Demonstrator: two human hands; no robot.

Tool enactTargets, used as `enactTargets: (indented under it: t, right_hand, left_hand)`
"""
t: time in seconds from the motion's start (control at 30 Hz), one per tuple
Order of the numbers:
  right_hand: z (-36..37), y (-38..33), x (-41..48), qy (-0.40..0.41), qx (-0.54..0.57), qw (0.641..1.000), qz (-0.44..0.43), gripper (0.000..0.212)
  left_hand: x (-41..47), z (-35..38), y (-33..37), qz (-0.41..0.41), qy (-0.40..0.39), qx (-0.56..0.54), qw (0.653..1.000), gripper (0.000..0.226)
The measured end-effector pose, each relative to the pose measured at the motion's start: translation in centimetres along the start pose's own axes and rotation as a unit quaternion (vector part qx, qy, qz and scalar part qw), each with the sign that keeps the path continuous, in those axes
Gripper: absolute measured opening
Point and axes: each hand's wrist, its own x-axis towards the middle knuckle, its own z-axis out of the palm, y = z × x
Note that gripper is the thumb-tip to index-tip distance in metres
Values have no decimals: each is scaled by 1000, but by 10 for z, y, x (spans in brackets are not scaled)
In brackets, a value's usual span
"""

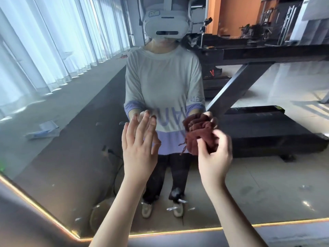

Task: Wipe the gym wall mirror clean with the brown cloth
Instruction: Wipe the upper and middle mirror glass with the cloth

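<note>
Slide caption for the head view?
Bunched cloth gripped in right hand at the mirror; left hand open beside it.

In the mirror (74, 107), at upper centre of the frame, the person wore a white headset (166, 24) with a top strap. Below it hung a loose pale grey T-shirt (160, 77) with lilac sleeve cuffs (132, 106), lilac lettering (170, 116) and a lilac hem band (169, 143), then dark trousers (158, 175) and pale sneakers (146, 209). The left hand (140, 148) and right hand (213, 157) were bare.
</note>
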Motion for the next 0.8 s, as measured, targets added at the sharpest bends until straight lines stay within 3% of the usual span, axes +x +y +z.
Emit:
enactTargets:
  t: [0.2, 0.27, 0.4, 0.53, 0.63, 0.8]
  right_hand:
    - [-1, -5, -1, -97, -26, 986, -131, 26]
    - [-6, -10, 21, -72, -20, 989, -125, 28]
    - [-16, -14, 41, 23, -11, 999, -23, 35]
    - [-4, -26, 28, -53, -37, 992, -112, 34]
    - [-5, -39, 58, -48, -26, 987, -151, 32]
    - [-14, -31, 67, 63, -19, 997, -48, 36]
  left_hand:
    - [1, -1, 5, -17, 3, -3, 1000, 75]
    - [2, -3, 7, -21, 8, -2, 1000, 71]
    - [5, -6, 10, -31, 18, -13, 999, 56]
    - [18, -5, 16, 0, 8, -51, 999, 64]
    - [39, -2, 29, 37, 23, -63, 997, 70]
    - [47, 4, 41, 4, 45, -32, 998, 81]
